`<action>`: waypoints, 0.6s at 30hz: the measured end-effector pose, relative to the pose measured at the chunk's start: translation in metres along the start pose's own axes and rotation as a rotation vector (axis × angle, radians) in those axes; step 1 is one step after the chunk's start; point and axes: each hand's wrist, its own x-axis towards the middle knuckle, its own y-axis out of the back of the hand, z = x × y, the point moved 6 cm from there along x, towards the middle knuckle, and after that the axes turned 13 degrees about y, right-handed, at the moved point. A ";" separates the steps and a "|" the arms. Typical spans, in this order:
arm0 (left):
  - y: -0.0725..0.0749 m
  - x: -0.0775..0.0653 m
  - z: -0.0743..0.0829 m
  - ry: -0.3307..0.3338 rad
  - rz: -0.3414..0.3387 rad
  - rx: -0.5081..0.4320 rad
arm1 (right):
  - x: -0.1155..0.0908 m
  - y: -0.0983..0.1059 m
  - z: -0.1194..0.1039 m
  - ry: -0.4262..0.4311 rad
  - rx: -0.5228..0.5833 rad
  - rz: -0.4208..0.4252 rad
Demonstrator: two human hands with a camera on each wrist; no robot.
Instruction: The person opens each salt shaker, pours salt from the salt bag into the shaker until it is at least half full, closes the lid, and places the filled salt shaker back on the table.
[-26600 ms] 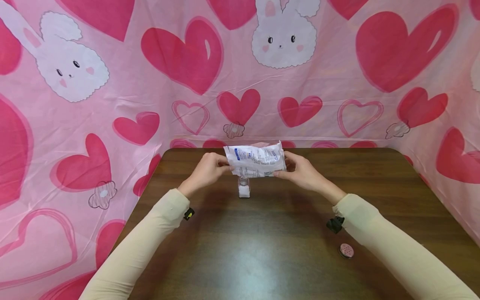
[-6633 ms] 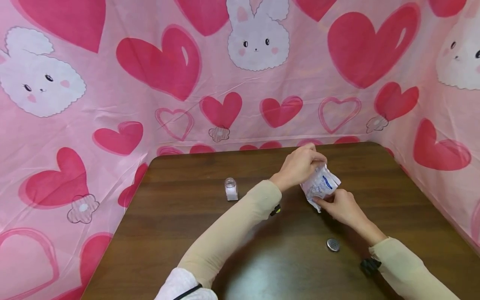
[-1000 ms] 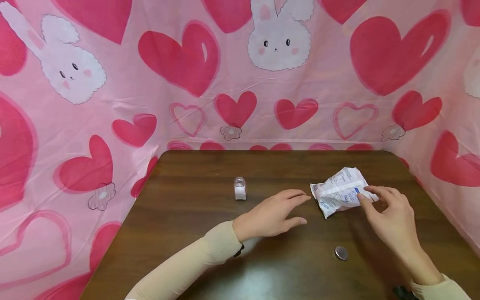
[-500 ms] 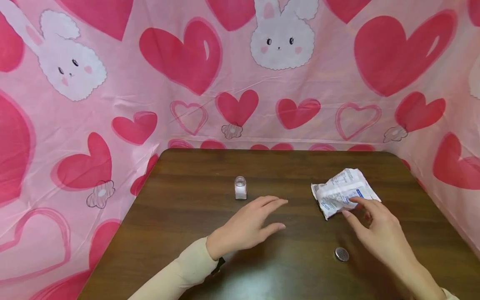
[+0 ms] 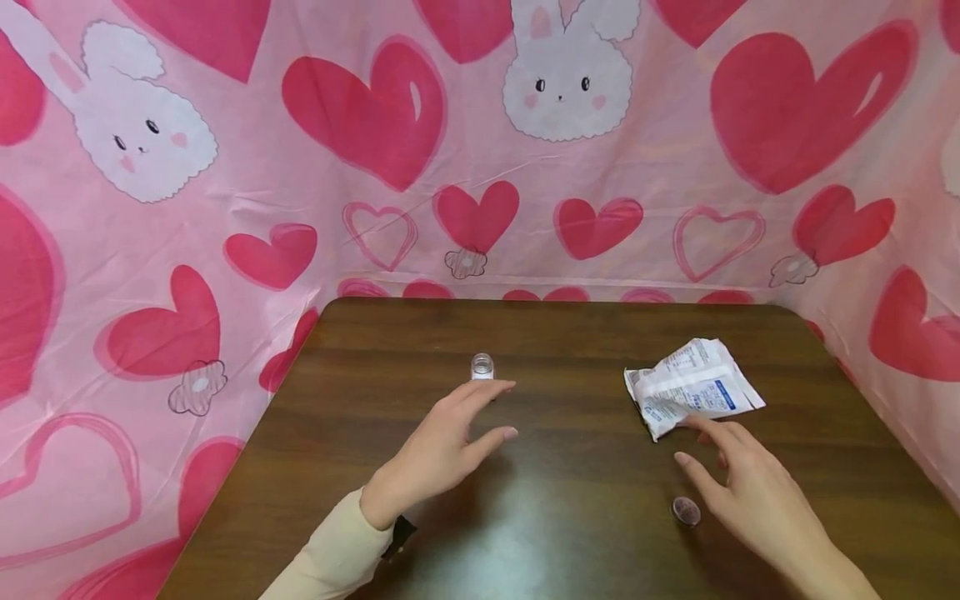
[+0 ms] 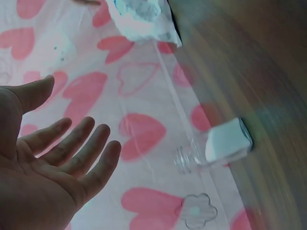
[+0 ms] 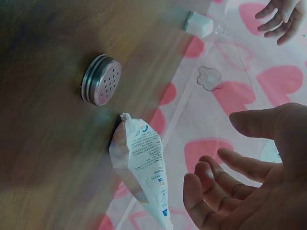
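A small glass shaker jar [image 5: 483, 365] with white powder inside stands uncapped on the table; my left hand [image 5: 442, 437] partly covers it in the head view. The left wrist view shows that hand's fingers relaxed and holding nothing, apart from the jar [image 6: 225, 143]. On the right lies a crumpled white printed packet [image 5: 690, 387]. My right hand [image 5: 753, 492] hovers in front of it, fingers loosely bent around nothing. Just left of this hand is the round metal shaker lid [image 5: 686, 512], its pierced top [image 7: 108, 82] plain in the right wrist view.
A dark brown wooden table [image 5: 570, 333] carries everything. Behind it and at both sides hangs a pink cloth [image 5: 480, 150] printed with hearts and rabbits.
Both hands held the packet over the jar, later at the right; now it lies on the table. Within the last second, my left hand moved left towards the jar, my right towards the lid.
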 end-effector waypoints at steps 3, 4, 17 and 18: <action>0.009 -0.001 -0.009 0.024 0.034 -0.036 | -0.002 -0.003 0.001 -0.009 0.006 -0.033; 0.012 -0.001 -0.013 0.034 0.047 -0.041 | -0.002 -0.004 0.001 -0.012 0.008 -0.045; 0.029 0.013 -0.076 0.216 0.129 -0.041 | -0.022 -0.030 0.020 -0.064 -0.008 -0.324; 0.027 0.015 -0.081 0.229 0.115 -0.039 | -0.023 -0.033 0.022 -0.079 -0.004 -0.354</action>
